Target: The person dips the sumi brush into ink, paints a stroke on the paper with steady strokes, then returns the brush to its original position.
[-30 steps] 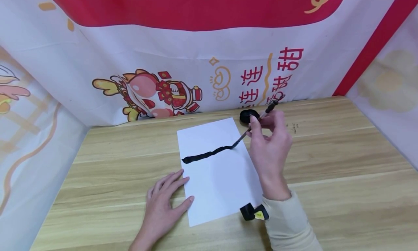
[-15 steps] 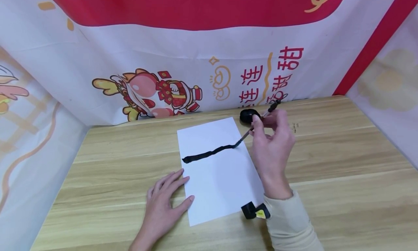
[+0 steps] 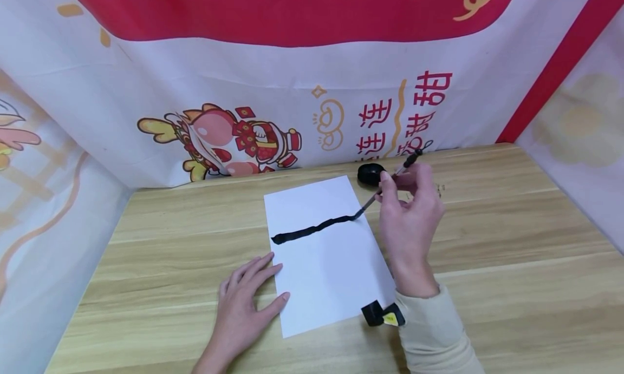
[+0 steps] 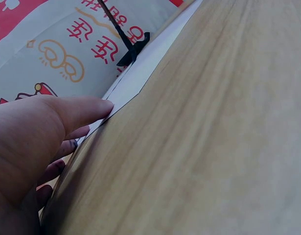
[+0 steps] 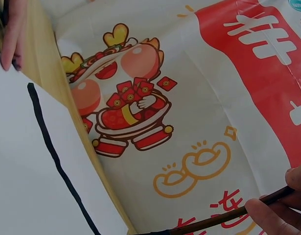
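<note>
A paintbrush point(image 3: 370, 201) is pinched between the thumb and fingers of my right hand point(image 3: 411, 230), slanting down with its dark tip at the right edge of a white sheet of paper point(image 3: 336, 276). A thick black stroke point(image 3: 312, 231) crosses the sheet from its left edge to the brush tip. My left hand point(image 3: 251, 298) lies with spread fingers at the sheet's left edge; in the left wrist view its thumb point(image 4: 86, 110) rests on the paper's border. The right wrist view shows the brush handle point(image 5: 209, 223) between the fingertips, with the bristle end out of frame.
Behind my right fingertips stands a small round black container point(image 3: 369, 174). Small dark marks point(image 3: 441, 190) show on the wooden table point(image 3: 487, 217) to the right. A printed cloth point(image 3: 273, 71) hangs along the table's back edge.
My right hand has moved slightly right with the paintbrush, and the black stroke now reaches further toward the sheet's right edge. The left hand has stayed in place.
</note>
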`<state>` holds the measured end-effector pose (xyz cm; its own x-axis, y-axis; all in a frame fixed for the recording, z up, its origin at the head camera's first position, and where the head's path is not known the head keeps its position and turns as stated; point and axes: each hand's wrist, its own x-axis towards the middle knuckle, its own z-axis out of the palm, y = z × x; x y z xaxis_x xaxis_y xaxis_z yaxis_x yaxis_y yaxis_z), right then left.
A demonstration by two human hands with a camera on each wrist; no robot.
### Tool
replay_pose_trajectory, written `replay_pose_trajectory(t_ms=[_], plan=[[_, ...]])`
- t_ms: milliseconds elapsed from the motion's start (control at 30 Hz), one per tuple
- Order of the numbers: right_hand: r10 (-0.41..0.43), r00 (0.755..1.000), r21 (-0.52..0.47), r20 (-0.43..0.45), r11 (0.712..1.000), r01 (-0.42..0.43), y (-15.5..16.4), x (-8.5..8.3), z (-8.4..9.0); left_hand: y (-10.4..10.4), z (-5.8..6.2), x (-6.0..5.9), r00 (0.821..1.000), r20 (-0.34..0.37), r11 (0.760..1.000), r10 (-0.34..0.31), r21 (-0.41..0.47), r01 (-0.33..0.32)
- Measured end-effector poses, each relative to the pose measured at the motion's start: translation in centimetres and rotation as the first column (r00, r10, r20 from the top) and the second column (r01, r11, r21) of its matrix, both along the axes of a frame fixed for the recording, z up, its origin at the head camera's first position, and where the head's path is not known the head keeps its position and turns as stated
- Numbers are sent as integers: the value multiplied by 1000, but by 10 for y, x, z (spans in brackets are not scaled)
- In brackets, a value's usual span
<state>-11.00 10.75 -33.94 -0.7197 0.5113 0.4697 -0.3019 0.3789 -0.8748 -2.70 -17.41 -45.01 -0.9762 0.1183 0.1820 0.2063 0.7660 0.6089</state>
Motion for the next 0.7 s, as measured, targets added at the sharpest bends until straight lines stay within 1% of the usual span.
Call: replay_pose_trajectory(t_ms=[200,533,700], plan=[[-2,1000,-14,-3,1000,2,1,0,1,0,0,0,1000,-10,1000,-4,0,4],[-13,1000,3,-12,1000,13,4,2,3,2,2,1,1000,-15,1000,-5,3,5],[-8,1000,-6,-18,1000,8,5,4,4,0,2,2,1000,-20,1000,-9,11,9]])
